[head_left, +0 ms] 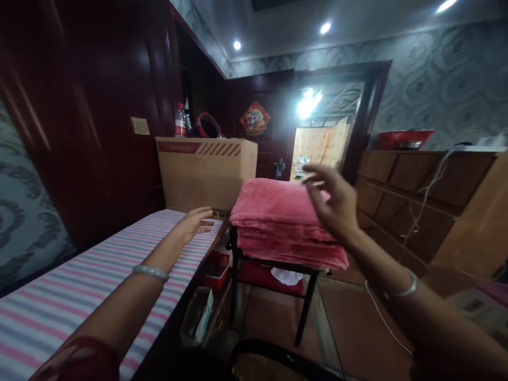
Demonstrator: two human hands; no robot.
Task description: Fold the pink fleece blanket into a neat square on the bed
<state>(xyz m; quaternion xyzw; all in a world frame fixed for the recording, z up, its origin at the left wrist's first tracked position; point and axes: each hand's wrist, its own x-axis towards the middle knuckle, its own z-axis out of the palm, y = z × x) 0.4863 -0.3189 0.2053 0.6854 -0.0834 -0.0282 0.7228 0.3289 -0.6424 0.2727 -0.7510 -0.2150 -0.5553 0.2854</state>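
A thick pink blanket (pixel 278 203), folded into a layered stack, lies on a dark-framed chair (pixel 305 307) in front of me. My right hand (pixel 331 201) is raised at the stack's right side, fingers apart and slightly bent, with nothing in it; whether it touches the fabric I cannot tell. To the left of the blanket, my left hand (pixel 194 225) hovers over the edge of a striped sheet (pixel 130 275), its fingers stretched out and holding nothing. Bangles circle both wrists.
A large cardboard box (pixel 202 174) stands at the far end of the striped surface, with a bottle (pixel 180 121) on top. Below are a red basket (pixel 217 270) and a clear bin (pixel 196 315). Wooden drawers (pixel 420 180) line the right. A white cable (pixel 389 323) crosses the floor.
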